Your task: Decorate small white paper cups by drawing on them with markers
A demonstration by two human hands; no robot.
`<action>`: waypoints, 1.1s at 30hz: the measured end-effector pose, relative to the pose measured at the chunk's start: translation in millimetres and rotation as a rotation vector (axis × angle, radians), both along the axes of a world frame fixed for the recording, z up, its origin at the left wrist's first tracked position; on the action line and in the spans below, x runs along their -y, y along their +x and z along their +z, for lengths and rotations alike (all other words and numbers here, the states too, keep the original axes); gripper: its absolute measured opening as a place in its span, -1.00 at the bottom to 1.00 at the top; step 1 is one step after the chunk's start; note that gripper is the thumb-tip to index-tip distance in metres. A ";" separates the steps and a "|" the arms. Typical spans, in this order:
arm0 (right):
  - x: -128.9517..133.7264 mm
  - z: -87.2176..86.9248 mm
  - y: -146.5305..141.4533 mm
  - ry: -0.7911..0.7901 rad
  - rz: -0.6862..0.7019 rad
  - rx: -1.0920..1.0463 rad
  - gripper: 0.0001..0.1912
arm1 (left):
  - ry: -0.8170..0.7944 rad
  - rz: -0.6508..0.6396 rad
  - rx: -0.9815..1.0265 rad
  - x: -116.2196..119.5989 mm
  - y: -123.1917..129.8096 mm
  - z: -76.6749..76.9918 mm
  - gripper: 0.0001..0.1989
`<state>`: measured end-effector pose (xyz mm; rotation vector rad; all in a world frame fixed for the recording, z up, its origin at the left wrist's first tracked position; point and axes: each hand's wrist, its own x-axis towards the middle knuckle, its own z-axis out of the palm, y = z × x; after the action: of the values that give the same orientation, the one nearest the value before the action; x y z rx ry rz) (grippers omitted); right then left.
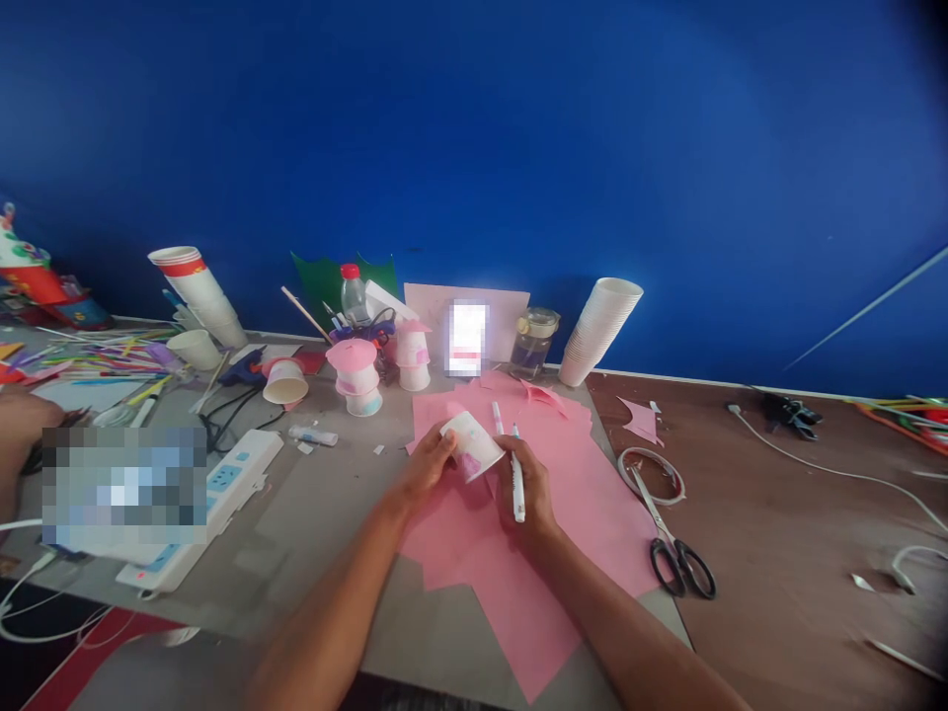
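Note:
Between my hands is a white paper cup (471,446) with faint coloured marks on its side, tilted over. My left hand (426,462) grips its left side, thumb on the wall. My right hand (534,486) is closed round a white marker pen (517,484) and touches the cup's right edge; the pen points away from me. A slim white pen cap or second pen (497,417) shows just behind the cup. Under both hands lie overlapping sheets of pink paper (592,513). Decorated cups with pink paper tops (354,367) stand behind, to the left.
Scissors (671,543) and a tape roll (652,474) lie right of the paper. A tall stack of paper cups (601,331), a glass jar (534,341) and a lit phone (466,338) stand at the back. Left are a power strip (214,504) and another person's arm (22,430).

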<state>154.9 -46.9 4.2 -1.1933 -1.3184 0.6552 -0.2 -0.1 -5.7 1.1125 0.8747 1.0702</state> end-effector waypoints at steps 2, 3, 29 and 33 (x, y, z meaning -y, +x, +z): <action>0.0 -1.8 0.2 0.010 0.019 -0.022 -0.83 | -0.014 -0.011 0.041 -0.1 -0.5 0.9 -0.44; -0.1 -2.9 0.2 0.017 0.026 -0.026 -0.83 | -0.021 -0.020 0.059 -0.4 -1.0 1.2 -0.44; -7.5 -25.2 -4.8 0.183 -0.015 0.110 -0.80 | -0.048 0.086 0.177 -11.6 -4.9 -5.1 -0.56; -6.0 -24.4 -5.5 0.202 0.001 0.166 -0.77 | -0.040 0.141 0.220 -11.9 -4.4 -2.4 -0.58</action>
<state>149.5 -40.9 -20.2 -1.0998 -1.4867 0.4195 -4.6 11.8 -8.2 0.8901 0.8036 1.2606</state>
